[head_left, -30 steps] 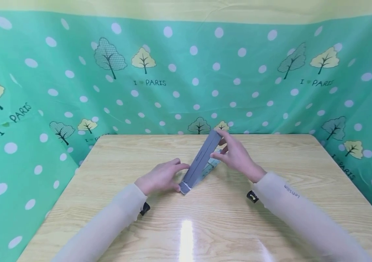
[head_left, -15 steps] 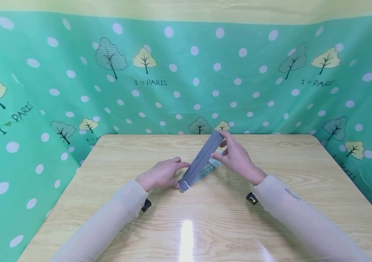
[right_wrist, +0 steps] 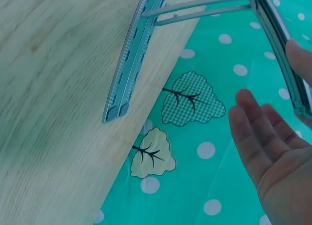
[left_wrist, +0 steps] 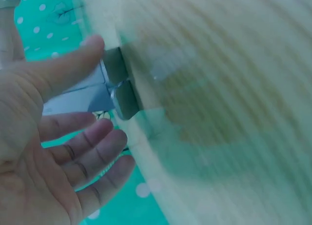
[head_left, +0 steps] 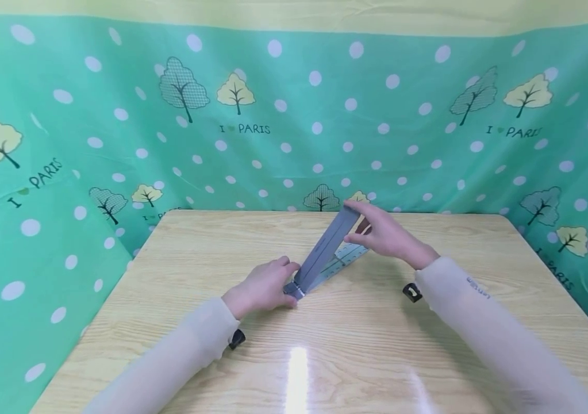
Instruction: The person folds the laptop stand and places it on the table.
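One grey folding stand [head_left: 327, 244], V-shaped w/ struts [right_wrist: 202, 4], is pinched by L hand [head_left: 264, 286] & R hand [head_left: 388, 233].

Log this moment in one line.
grey folding stand: partly open | left hand: at hinged end | right hand: grips raised panel, upper end | two bars: link panels

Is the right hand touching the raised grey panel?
Touching. In the head view, the right hand holds the raised grey panel at its upper end, a finger over the top edge.
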{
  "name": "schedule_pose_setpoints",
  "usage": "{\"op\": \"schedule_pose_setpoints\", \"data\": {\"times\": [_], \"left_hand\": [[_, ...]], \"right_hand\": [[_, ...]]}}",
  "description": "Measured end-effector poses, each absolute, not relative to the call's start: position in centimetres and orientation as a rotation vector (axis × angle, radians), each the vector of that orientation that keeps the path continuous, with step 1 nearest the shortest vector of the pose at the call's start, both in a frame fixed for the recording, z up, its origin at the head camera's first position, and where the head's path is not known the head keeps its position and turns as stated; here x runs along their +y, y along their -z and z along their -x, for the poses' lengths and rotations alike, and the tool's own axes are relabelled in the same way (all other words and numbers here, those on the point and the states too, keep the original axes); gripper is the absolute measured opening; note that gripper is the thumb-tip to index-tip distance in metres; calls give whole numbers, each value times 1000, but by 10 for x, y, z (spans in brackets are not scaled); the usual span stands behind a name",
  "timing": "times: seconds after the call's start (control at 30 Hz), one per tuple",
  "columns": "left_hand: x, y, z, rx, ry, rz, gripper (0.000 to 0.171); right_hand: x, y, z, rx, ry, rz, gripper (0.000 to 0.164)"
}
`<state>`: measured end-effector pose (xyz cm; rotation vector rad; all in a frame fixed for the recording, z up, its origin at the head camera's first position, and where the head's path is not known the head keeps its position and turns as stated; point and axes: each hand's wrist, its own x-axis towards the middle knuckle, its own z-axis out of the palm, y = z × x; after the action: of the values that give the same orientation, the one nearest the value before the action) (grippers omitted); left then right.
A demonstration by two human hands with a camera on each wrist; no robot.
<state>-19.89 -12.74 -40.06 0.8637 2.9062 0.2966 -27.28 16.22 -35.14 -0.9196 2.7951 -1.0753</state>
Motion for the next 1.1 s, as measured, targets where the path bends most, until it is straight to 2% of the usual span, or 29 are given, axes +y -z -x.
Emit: {"op": "schedule_pose_setpoints", "data": {"times": [0.2, 0.47, 1.1], "left_hand": [[-127, 405, 196, 2926, -385, -803, 75], [-131, 405, 199, 2906, -430, -744, 78], [-150, 400, 232, 2729, -533, -766, 76]], "right_hand": [[165, 352, 277, 2769, 1126, 893, 76], [165, 356, 276, 2790, 1182, 836, 73], [152, 368, 254, 2788, 1474, 661, 69]]}}
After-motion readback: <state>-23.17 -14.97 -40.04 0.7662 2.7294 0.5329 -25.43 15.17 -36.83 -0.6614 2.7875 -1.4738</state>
